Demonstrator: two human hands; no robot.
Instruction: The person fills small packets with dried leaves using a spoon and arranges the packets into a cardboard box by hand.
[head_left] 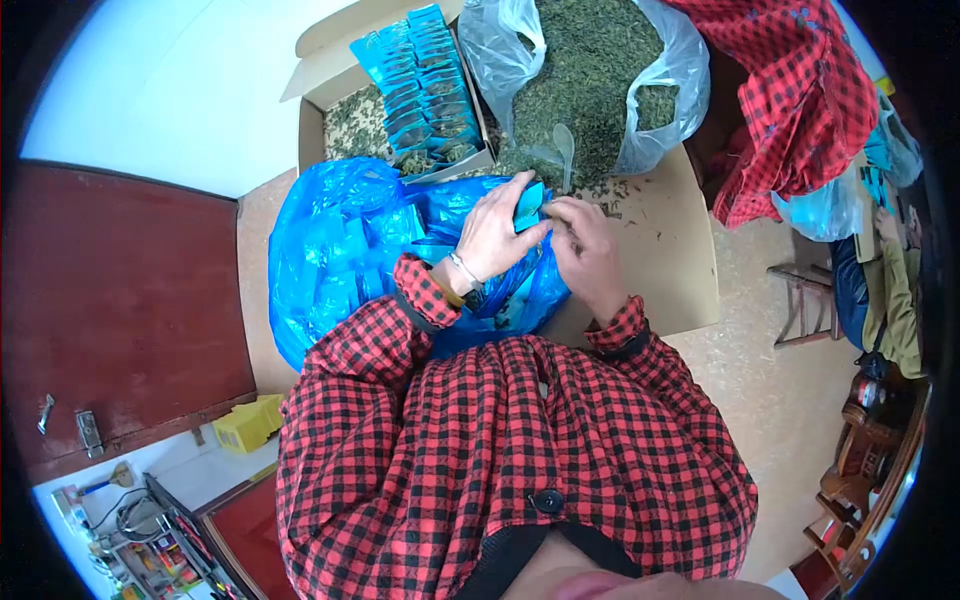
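My left hand (pixel 491 234) is closed around a small blue packet (pixel 530 205), gripping it between thumb and fingers. Close on its right, my right hand (pixel 587 252) has its fingers curled in at the packet's edge; what lies between them is hidden. Under both hands spreads a large blue plastic bag (pixel 340 255) with more blue packets inside. Beyond it, a clear plastic bag (pixel 495 60) lies open around a heap of dried green leaves (pixel 585 90). A clear spoon (pixel 565 150) rests on the leaves.
Rows of filled blue packets (pixel 425 85) stand in a small box inside a cardboard box (pixel 312 135) with loose leaves. Red checked cloth (pixel 790 90) is at upper right. A wooden stool (pixel 805 305) stands right, a dark red door (pixel 130 310) left.
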